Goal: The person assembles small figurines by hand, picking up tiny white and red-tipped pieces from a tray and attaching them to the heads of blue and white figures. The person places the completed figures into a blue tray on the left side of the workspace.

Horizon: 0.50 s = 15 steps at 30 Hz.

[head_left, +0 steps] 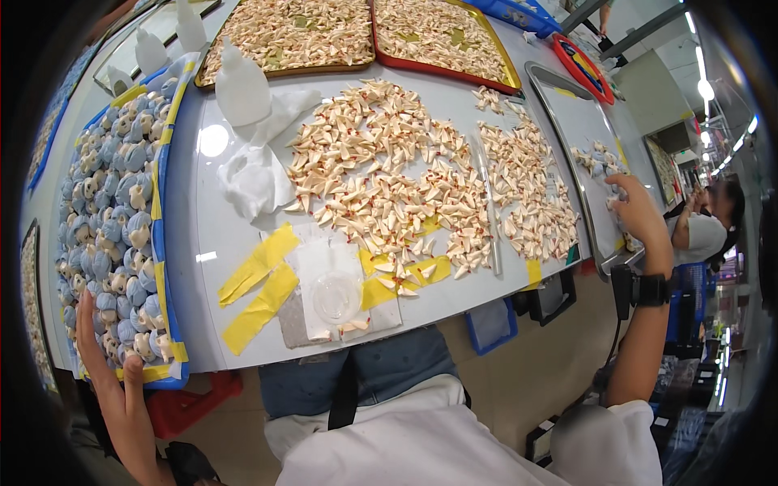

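My left hand lies at the near end of a blue-rimmed tray, thumb and fingers apart, touching small blue-and-cream figures that fill it. Over a metal tray on the right, my right hand has its fingers bent and drawn together. Whatever sits between those fingertips is too small to make out. Just beyond them a few blue-and-cream pieces lie in the metal tray. Between my hands, many small cream pointed pieces with red tips are spread across the white table.
A clear ruler-like strip divides the cream pieces. Two trays of similar pieces stand at the back. A white squeeze bottle, crumpled tissue, a small clear cup and yellow tape are nearby. Another person sits at far right.
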Tool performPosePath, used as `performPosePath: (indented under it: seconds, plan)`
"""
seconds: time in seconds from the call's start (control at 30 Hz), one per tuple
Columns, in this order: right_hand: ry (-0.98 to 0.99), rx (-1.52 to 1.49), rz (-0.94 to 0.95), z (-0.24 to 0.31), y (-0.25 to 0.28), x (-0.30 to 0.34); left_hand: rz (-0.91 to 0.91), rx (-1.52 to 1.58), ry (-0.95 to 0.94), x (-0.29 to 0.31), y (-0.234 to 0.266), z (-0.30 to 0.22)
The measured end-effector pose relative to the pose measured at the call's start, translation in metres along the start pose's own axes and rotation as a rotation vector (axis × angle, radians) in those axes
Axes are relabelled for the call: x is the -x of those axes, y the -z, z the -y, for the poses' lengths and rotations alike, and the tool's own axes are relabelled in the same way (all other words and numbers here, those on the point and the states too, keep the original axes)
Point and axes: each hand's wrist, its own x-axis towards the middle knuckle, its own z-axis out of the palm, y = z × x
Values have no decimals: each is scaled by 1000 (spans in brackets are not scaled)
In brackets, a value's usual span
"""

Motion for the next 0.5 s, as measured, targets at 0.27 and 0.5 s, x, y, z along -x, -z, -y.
performPosePath:
  seconds: [0.27, 0.5]
  plan:
    - [388, -369, 75, 114, 12, 9, -31, 31, -65, -26, -13, 9]
    - [277, -334, 108, 124, -11, -1, -68, 150, -87, -40, -15, -9]
